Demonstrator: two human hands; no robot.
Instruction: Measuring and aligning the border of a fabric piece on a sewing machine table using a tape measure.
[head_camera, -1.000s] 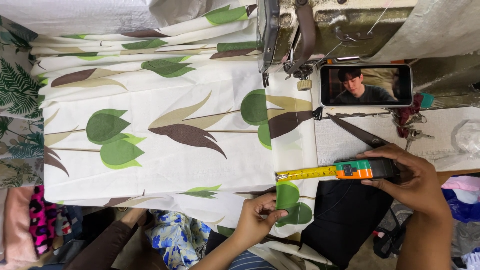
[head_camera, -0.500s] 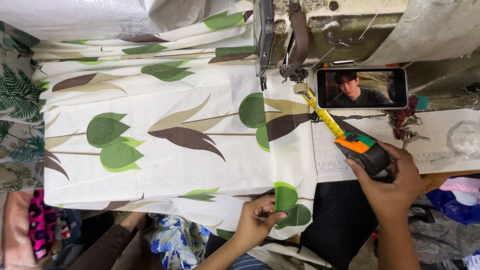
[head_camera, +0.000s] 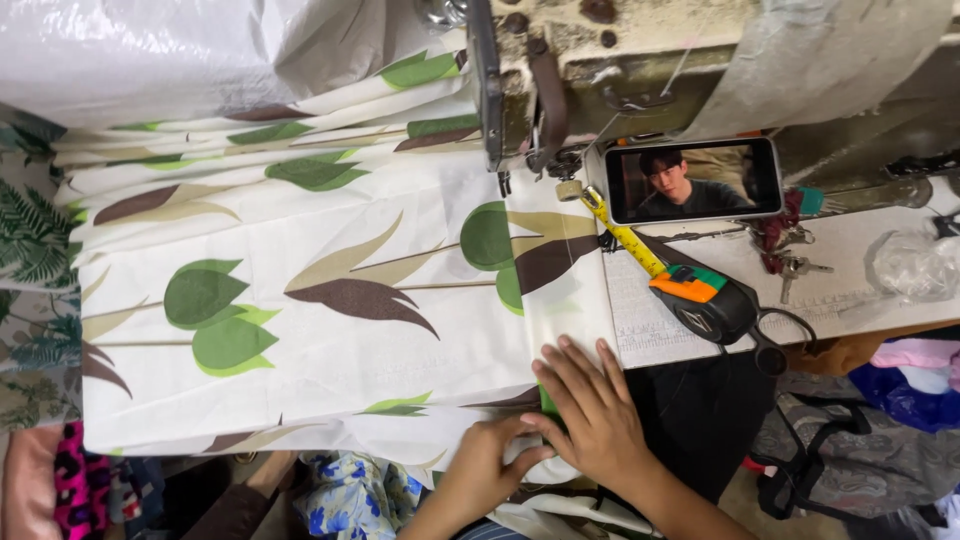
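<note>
A white cloth printed with green and brown leaves (head_camera: 320, 290) lies folded over the sewing table. My right hand (head_camera: 590, 405) rests flat, fingers spread, on the cloth's near right corner. My left hand (head_camera: 490, 460) pinches the cloth's near edge just beside it. A black and orange tape measure (head_camera: 700, 300) lies on the table to the right, its yellow blade (head_camera: 620, 230) drawn out toward the sewing machine's foot (head_camera: 545, 165). Neither hand touches the tape.
A phone (head_camera: 692, 180) showing a video leans against the sewing machine (head_camera: 620, 60). Black scissors (head_camera: 765, 335), keys (head_camera: 795, 265) and a clear plastic bag (head_camera: 915, 265) lie on the table at right. Piles of coloured cloth (head_camera: 900, 400) sit below the table edge.
My right hand has let go of the tape measure, left it on the table, and moved left onto the cloth's corner. My left hand has stayed on the cloth's near edge.
</note>
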